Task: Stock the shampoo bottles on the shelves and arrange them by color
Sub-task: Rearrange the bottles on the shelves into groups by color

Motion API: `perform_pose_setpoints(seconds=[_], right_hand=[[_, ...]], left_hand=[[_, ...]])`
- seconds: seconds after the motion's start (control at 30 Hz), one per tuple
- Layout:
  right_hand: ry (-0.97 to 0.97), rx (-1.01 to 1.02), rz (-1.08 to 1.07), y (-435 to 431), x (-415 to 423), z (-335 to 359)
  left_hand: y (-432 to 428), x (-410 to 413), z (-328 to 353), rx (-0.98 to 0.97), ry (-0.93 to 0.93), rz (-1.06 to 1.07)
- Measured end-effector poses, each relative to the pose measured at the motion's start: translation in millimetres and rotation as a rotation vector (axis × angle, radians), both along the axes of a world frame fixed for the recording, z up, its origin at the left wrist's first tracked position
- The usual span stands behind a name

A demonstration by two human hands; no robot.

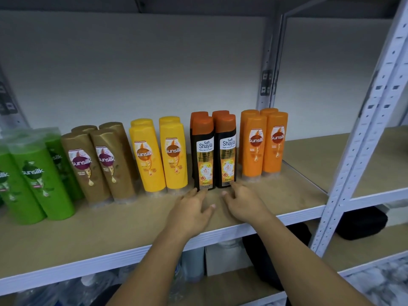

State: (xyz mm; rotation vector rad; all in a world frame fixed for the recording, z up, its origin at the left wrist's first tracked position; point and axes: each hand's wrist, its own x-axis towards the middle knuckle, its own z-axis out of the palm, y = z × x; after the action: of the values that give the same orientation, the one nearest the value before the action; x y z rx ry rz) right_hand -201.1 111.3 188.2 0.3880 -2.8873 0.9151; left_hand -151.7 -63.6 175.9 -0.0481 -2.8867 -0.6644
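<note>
Left hand and right hand, fingers loose (both empty), before black bottles.

Stretches left forearm and right forearm forward, bare, converging toward the wrists. Holds left grip palm down, fingers loosely spread and pointing ahead, thumb out toward the other. Sets right grip just beside it, not touching, palm down, fingers relaxed, slightly bent, grasping nothing.

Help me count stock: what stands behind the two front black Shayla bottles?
Two more orange caps show behind the front black bottles, so a second pair stands there. Their bodies and labels are covered.
</note>
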Motion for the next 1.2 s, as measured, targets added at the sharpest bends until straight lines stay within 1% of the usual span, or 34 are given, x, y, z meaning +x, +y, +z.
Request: perform_pose_setpoints(seconds=[0.13,0.23,0.43,0.63,0.9,1.2], right_hand=[[-0.011,0.030,-0.020,10.0,6.3,3.0],[-0.021,0.048,-0.076,26.4,5.6,0.2],[0.006,0.118,-0.177,69.5,1.1,0.9],[0.029,0.132,-0.232,101.0,-25.9,-5.4],[0.009,0.128,-0.226,108.5,-52.6,-6.9],[-0.023,0.165,-0.245,108.2,-61.2,-6.2]], left_hand=[[16.1,9.5,9.3,0.027,0.038,-0.019],[34.6,9.7,13.5,0.041,0.040,-0.072],[75.2,-10.8,17.6,0.072,-0.004,-0.195],[95.0,-39.4,21.5,0.063,0.074,-0.265],[103.4,-59.3,13.2,0.038,0.074,-0.282],[113.8,-68.2,13.2,-0.099,0.046,-0.215]])
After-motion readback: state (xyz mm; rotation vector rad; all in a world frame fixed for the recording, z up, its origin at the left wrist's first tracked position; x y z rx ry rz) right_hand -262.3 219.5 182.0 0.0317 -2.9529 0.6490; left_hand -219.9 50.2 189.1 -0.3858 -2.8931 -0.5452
